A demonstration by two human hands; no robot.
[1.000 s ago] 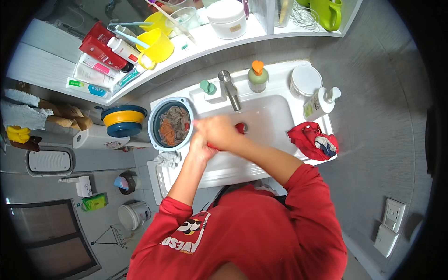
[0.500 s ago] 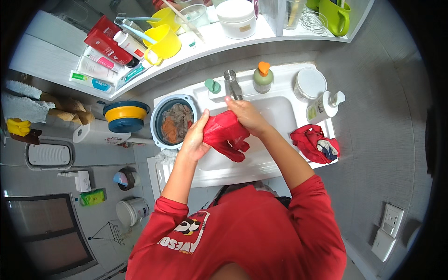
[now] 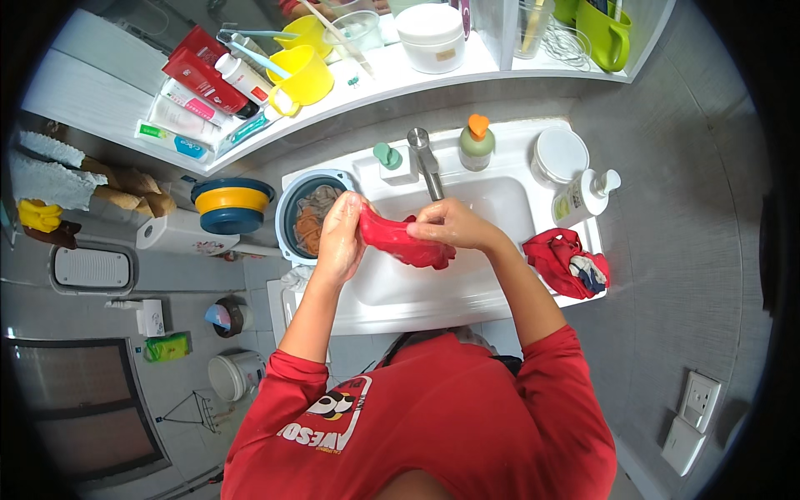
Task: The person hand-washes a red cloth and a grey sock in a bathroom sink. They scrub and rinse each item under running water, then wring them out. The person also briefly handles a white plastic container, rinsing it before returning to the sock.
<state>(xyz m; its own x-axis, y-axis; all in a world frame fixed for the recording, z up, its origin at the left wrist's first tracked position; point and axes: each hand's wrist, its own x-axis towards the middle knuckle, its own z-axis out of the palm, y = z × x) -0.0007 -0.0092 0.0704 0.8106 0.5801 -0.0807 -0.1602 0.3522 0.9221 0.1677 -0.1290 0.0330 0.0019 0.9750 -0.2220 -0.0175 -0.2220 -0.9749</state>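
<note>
Stretching across the centre of the frame, just above the white sink [image 3: 467, 292] — a red cloth [image 3: 406, 242], wet-looking and bunched toward its right end. Gripping its left end, the left hand [image 3: 340, 237], fingers curled and pressed together around the fabric. Pinching the right part from above, the right hand [image 3: 454, 225], fingers bent and closed on the cloth. Standing just above the hands, a metal tap [image 3: 427, 160]. Sitting left of centre beside the left hand, a blue basin [image 3: 287, 208] holding more laundry. Lying at the right edge of the sink, another red garment [image 3: 567, 262] in a heap. Resting further up — a green soap bottle [image 3: 476, 143] with an orange cap and a white pump bottle [image 3: 583, 196].
</note>
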